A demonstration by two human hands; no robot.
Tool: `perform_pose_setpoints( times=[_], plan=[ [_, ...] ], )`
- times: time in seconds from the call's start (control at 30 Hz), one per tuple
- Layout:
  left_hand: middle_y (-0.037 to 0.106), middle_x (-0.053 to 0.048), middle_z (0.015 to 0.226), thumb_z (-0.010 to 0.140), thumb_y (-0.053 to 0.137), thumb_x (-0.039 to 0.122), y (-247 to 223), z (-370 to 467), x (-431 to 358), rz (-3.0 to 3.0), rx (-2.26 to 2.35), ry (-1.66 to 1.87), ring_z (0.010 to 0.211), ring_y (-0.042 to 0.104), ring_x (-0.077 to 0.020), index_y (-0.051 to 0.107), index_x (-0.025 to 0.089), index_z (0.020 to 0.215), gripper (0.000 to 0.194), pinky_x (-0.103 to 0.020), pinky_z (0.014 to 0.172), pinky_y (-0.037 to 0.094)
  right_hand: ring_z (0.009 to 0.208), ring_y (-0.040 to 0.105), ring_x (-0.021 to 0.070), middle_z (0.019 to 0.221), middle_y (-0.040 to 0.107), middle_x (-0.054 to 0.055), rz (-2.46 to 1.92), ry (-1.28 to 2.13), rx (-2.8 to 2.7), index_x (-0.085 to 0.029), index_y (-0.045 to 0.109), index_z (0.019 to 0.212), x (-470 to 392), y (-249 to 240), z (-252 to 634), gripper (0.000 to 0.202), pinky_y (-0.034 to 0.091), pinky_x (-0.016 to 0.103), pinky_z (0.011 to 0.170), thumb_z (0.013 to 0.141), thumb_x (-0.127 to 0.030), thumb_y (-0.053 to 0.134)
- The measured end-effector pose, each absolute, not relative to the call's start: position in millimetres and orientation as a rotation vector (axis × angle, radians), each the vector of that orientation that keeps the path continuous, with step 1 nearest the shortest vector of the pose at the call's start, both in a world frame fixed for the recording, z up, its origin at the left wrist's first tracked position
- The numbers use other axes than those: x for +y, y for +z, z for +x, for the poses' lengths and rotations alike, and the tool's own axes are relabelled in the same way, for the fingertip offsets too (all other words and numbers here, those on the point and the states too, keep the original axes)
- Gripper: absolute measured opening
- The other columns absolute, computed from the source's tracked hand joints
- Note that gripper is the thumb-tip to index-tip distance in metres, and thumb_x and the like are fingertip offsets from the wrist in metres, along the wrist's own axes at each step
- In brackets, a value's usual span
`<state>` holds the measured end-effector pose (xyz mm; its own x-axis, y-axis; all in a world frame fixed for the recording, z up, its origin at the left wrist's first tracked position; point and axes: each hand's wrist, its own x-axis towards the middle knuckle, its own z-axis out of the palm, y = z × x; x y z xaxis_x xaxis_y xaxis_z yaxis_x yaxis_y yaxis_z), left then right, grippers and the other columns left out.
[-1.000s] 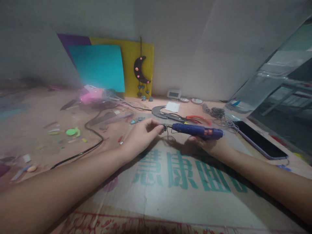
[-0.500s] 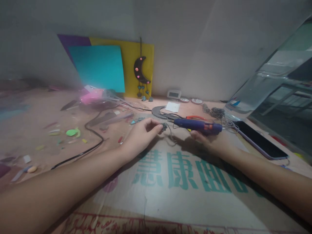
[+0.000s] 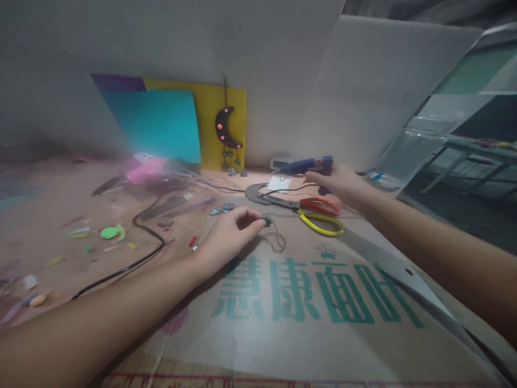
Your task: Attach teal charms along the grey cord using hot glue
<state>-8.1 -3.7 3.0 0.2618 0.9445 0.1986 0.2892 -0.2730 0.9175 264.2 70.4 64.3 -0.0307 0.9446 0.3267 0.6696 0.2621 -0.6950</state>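
Note:
My left hand pinches a small dark bead-like piece between thumb and fingertips, and a thin grey cord loops down from it onto the board. My right hand is closed around a blue glue gun, held near the back wall with its tip pointing left, above a white paper square. Scissors with a red and a yellow handle lie between the hands. A grey crescent shape rests at the tips of their blades.
A dark moon ornament hangs before a yellow sheet. Left are a black cable, a pink item in plastic and a green clay piece. A small white device stands by the wall.
My right hand has moved the glue gun up and back, away from the piece in my left hand. The scissors' handles are now uncovered. The view has shifted right, and the phone no longer shows.

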Motion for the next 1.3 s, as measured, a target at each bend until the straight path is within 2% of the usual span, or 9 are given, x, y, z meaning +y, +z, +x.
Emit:
perform_pose_setpoints(
  times=[0.2, 0.4, 0.5, 0.6, 0.7, 0.83, 1.0, 1.13, 1.3],
  plan=[
    [0.068, -0.004, 0.086, 0.082, 0.063, 0.039, -2.5, -8.0, -0.1, 1.693, 1.155, 1.030, 0.076, 0.061, -0.0164, 0.063, 0.017, 0.089, 0.023, -0.027, 0.066, 0.046, 0.083, 0.063, 0.0206, 0.095, 0.072, 0.012, -1.734, 0.384, -1.771, -0.013, 0.070, 0.097, 117.7, 39.1, 270.2, 0.034, 0.048, 0.031, 0.073, 0.083, -0.044, 0.064],
    [0.067, -0.003, 0.084, 0.082, 0.064, 0.039, -6.3, -8.5, 1.6, 1.670, 1.132, 1.028, 0.075, 0.060, -0.0158, 0.061, 0.017, 0.089, 0.023, -0.027, 0.067, 0.046, 0.075, 0.062, 0.0213, 0.080, 0.071, 0.010, -1.798, 0.368, -1.773, -0.014, 0.070, 0.087, 128.1, 27.9, 274.3, 0.035, 0.047, 0.032, 0.072, 0.079, -0.048, 0.067],
    [0.068, -0.004, 0.085, 0.082, 0.064, 0.040, -6.9, -9.1, 1.2, 1.666, 1.138, 1.024, 0.075, 0.061, -0.0162, 0.061, 0.017, 0.089, 0.023, -0.027, 0.066, 0.045, 0.089, 0.063, 0.0237, 0.098, 0.071, 0.013, -1.791, 0.298, -1.743, -0.013, 0.067, 0.102, 121.0, 27.5, 277.4, 0.045, 0.048, 0.034, 0.081, 0.076, -0.049, 0.070],
    [0.069, -0.004, 0.085, 0.081, 0.065, 0.039, -6.5, -8.7, 1.1, 1.671, 1.130, 1.040, 0.072, 0.061, -0.0158, 0.062, 0.018, 0.087, 0.023, -0.026, 0.063, 0.044, 0.110, 0.057, 0.0259, 0.127, 0.059, 0.019, -1.711, 0.113, -1.565, -0.012, 0.052, 0.126, 99.7, 25.2, 275.1, 0.057, 0.046, 0.038, 0.091, 0.084, -0.049, 0.060],
    [0.069, -0.004, 0.084, 0.080, 0.065, 0.037, -4.2, -7.7, 0.4, 1.670, 1.129, 1.046, 0.072, 0.061, -0.0156, 0.061, 0.017, 0.085, 0.020, -0.025, 0.063, 0.043, 0.105, 0.059, 0.0237, 0.121, 0.060, 0.016, -1.449, 0.017, -1.477, -0.013, 0.053, 0.123, 65.6, 26.1, 259.5, 0.049, 0.048, 0.038, 0.090, 0.086, -0.044, 0.059],
    [0.067, -0.003, 0.083, 0.081, 0.063, 0.034, 0.9, -6.9, -2.0, 1.683, 1.164, 1.037, 0.075, 0.062, -0.0162, 0.059, 0.017, 0.082, 0.017, -0.027, 0.067, 0.044, 0.075, 0.063, 0.0159, 0.098, 0.066, 0.008, -1.273, 0.449, -1.736, -0.018, 0.062, 0.098, 16.9, 34.0, 220.9, 0.028, 0.053, 0.030, 0.067, 0.087, -0.043, 0.059],
    [0.067, -0.003, 0.084, 0.082, 0.062, 0.034, 1.7, -8.7, -2.2, 1.738, 1.141, 1.094, 0.078, 0.061, -0.0171, 0.060, 0.017, 0.083, 0.017, -0.027, 0.069, 0.045, 0.041, 0.051, 0.0082, 0.083, 0.064, 0.000, -1.192, 1.223, -1.622, -0.023, 0.052, 0.106, -14.8, 33.6, 183.8, 0.038, 0.040, 0.022, 0.034, 0.082, -0.048, 0.067],
    [0.068, -0.002, 0.084, 0.082, 0.063, 0.032, -0.1, -9.6, -1.6, 1.737, 1.150, 1.127, 0.078, 0.062, -0.0171, 0.061, 0.017, 0.083, 0.015, -0.027, 0.070, 0.045, 0.040, 0.051, 0.0075, 0.079, 0.066, -0.002, -1.160, 1.512, -1.391, -0.025, 0.046, 0.109, -15.7, 27.0, 173.8, 0.041, 0.039, 0.019, 0.032, 0.080, -0.037, 0.072],
    [0.067, -0.001, 0.082, 0.083, 0.062, 0.031, 0.8, -8.8, -2.3, 1.728, 1.175, 1.125, 0.077, 0.062, -0.0168, 0.061, 0.018, 0.083, 0.013, -0.028, 0.071, 0.045, 0.047, 0.055, 0.0087, 0.068, 0.062, -0.005, -1.038, 1.472, -1.310, -0.021, 0.049, 0.107, -15.1, 15.9, 168.3, 0.033, 0.046, 0.021, 0.043, 0.081, -0.029, 0.069]
  ],
)
